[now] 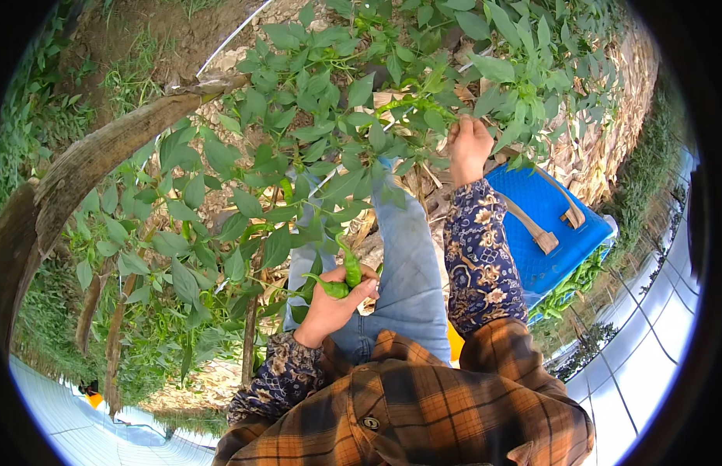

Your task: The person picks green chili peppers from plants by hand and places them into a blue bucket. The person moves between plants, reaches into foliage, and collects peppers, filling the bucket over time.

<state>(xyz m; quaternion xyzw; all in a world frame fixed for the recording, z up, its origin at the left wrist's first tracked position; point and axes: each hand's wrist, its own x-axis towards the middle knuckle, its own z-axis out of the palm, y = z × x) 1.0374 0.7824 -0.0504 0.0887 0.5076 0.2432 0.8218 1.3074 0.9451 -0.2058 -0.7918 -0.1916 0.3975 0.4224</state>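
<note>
My left hand [341,305] is closed around a few green chili peppers [351,268], whose curved stems and tips stick out above the fingers. Out to the right, my right hand [471,145] reaches in among the leaves of a pepper plant [330,116]. Its fingers are pinched together, and what lies between them is too small to make out. A light green pepper [414,104] hangs in the foliage just left of those fingertips. Both forearms wear dark blue patterned sleeves.
A blue basket [543,233] with tan straps [532,225] stands at my right, green peppers [574,287] showing along its side. A weathered wooden post [104,151] leans in at the left, with a white string [233,37] near it. Dry straw [601,159] covers the ground.
</note>
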